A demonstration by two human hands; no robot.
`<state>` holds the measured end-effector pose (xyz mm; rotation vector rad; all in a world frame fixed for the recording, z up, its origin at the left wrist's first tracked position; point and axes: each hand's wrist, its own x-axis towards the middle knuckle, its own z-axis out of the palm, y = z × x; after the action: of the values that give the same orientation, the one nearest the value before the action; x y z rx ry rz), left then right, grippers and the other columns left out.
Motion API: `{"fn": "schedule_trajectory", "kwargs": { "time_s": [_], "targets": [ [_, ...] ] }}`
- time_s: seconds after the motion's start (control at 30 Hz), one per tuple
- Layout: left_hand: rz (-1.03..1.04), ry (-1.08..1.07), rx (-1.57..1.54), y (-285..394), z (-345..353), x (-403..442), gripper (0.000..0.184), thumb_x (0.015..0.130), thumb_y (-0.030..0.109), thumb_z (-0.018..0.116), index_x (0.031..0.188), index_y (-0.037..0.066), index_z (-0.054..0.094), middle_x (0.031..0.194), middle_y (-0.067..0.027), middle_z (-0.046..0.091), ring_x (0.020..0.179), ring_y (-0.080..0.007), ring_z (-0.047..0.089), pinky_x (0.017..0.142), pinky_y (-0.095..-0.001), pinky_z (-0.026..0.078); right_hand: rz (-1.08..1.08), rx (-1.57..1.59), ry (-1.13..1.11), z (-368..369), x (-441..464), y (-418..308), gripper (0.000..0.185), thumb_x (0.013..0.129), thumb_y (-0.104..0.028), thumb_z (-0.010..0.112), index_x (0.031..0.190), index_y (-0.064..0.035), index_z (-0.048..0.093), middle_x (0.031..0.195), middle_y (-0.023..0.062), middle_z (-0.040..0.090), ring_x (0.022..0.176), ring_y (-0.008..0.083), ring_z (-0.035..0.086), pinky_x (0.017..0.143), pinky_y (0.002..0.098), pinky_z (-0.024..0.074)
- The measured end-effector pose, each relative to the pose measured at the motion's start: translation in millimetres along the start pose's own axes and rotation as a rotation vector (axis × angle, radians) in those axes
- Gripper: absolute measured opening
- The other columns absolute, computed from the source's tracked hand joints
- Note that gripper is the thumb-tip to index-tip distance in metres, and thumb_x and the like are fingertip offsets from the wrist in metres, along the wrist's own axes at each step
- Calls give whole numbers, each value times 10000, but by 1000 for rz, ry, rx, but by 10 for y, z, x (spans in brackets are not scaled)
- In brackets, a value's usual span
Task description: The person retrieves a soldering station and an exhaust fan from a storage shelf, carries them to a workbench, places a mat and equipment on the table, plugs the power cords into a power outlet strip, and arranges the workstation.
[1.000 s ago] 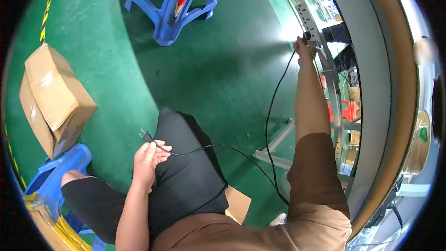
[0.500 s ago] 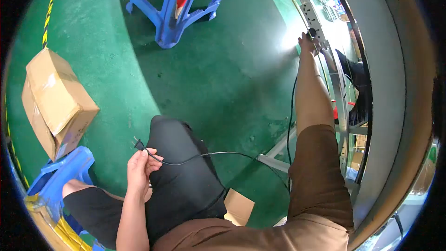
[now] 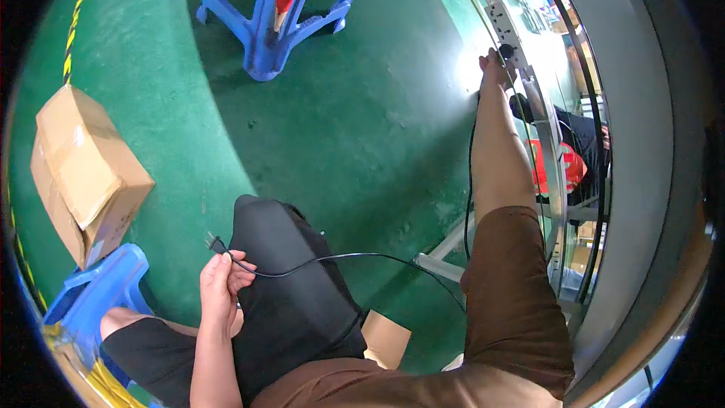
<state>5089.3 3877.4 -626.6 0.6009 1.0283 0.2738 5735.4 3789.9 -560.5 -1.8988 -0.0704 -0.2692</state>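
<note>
My left hand [image 3: 221, 279] pinches a black two-pin power plug [image 3: 217, 245] above my left thigh, its metal prongs pointing up and left. From it a black cord [image 3: 340, 255] crosses over my thigh to the right. Far out to the right, my right hand [image 3: 497, 69] is at a white power strip [image 3: 501, 26] fixed along a metal frame. Its fingers are closed at a black plug [image 3: 507, 51] on the strip, though some are hidden. A second black cord [image 3: 470, 174] hangs down beside my right forearm.
A blue plastic stool [image 3: 264, 53] stands ahead. At left are a cardboard box [image 3: 94, 166] and another blue stool [image 3: 121, 276]. The metal frame [image 3: 555, 143] and grey table edge [image 3: 642, 143] run along the right. Beyond the frame is a person in dark clothing [image 3: 585, 136], beside something red.
My left hand and its plug have shifted slightly left and down. My right hand stays at the strip, its fingers slightly moved. Beyond the frame, more of the red thing shows.
</note>
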Motion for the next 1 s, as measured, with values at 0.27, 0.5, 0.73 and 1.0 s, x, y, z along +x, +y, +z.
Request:
{"fn": "schedule_trajectory", "kwargs": {
  "time_s": [0.27, 0.5, 0.73, 1.0],
  "targets": [
    [25, 19, -50, -24, -63, 4, 283, 951, 245, 463, 986, -18, 562, 774, -124, 652, 599, -124, 621, 558, -204, 511, 55, 135, -14, 3, 211, 197, 302, 832, -315, 672, 757, -41, 569, 675, 60, 583, 516, 141, 564, 491, 251, 526],
    [28, 13, -61, -46, -61, 3, 279, 950, 243, 466, 982, -16, 563, 759, -125, 651, 589, -126, 625, 538, -199, 512, 104, 298, -119, -12, 540, 311, 303, 820, -303, 691, 737, -56, 537, 659, 59, 562, 554, 143, 569, 514, 221, 532],
    [17, 7, -46, -46, -44, 14, 292, 951, 254, 466, 986, -20, 560, 761, -126, 648, 595, -129, 627, 541, -204, 515, 64, 410, -57, -137, 670, 411, 383, 786, -234, 731, 758, 58, 485, 636, 117, 564, 460, 203, 541, 411, 302, 514],
    [26, 30, -35, 4, -122, -27, 274, 949, 256, 462, 993, 0, 549, 760, -99, 632, 564, -120, 608, 509, -195, 500, 217, -296, -381, -374, 1154, 332, 245, 838, -228, 511, 1022, -66, 522, 865, 121, 547, 784, 232, 534, 698, 401, 442]
  ]
}}
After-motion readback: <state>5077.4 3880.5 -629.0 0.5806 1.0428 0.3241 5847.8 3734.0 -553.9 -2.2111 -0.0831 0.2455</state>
